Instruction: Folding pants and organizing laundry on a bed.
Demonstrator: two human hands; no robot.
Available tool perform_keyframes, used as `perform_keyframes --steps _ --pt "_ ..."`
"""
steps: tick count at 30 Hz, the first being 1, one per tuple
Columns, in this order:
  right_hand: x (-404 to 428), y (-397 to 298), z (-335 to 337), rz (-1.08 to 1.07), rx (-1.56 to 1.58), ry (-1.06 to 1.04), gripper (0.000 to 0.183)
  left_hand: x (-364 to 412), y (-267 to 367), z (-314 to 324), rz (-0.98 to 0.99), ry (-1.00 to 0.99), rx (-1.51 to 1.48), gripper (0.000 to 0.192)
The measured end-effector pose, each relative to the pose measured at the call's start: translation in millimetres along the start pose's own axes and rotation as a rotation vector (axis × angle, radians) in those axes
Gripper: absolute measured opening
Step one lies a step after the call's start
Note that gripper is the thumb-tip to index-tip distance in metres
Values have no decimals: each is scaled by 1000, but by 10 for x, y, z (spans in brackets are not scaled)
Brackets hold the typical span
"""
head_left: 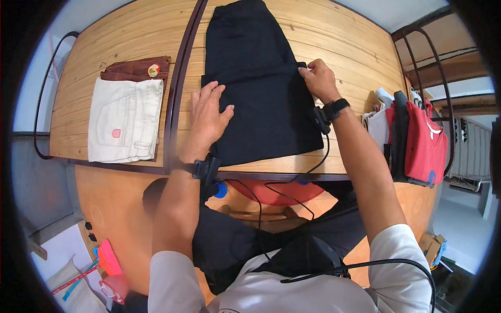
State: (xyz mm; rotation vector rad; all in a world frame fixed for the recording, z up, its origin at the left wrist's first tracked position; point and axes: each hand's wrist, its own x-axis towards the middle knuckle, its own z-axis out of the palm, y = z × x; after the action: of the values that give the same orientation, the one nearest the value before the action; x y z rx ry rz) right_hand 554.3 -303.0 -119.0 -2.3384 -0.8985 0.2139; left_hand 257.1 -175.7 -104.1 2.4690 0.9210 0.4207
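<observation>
A black cloth garment (258, 90), apparently trousers, lies lengthwise on the wooden slatted table, with its lower part folded over into a wider layer. My left hand (209, 111) rests flat at that layer's left edge, fingers spread on the cloth. My right hand (320, 80) pinches the upper right corner of the folded layer between thumb and fingers. To the left, on the other side of a dark metal seam, a folded pair of cream jeans (125, 117) lies over a folded reddish-brown garment (135, 69).
Folded clothes, a red shirt (424, 144) among them, stand at the right edge beside a dark metal rail (446, 86). Black cables hang from my wrist straps across the table's front edge (250, 176). A pink dustpan (109, 258) lies on the floor at lower left.
</observation>
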Motion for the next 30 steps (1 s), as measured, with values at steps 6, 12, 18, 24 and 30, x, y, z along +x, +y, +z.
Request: perform_keyframes --steps 6,12,18,24,30 --pt "-238 74 -237 30 -15 -107 67 -40 23 -91 -38 80 -37 52" --pt "-816 77 -411 86 -111 -290 71 -245 46 -194 -117 103 47 60" --pt "-1172 127 -411 36 -100 -338 54 -433 31 -174 -210 60 -32 58" --pt "-1347 118 -522 51 -78 -424 46 -545 15 -137 -309 32 -241 57" --pt "-1681 167 -727 58 -102 -504 45 -800 5 -166 -322 -158 -349 56"
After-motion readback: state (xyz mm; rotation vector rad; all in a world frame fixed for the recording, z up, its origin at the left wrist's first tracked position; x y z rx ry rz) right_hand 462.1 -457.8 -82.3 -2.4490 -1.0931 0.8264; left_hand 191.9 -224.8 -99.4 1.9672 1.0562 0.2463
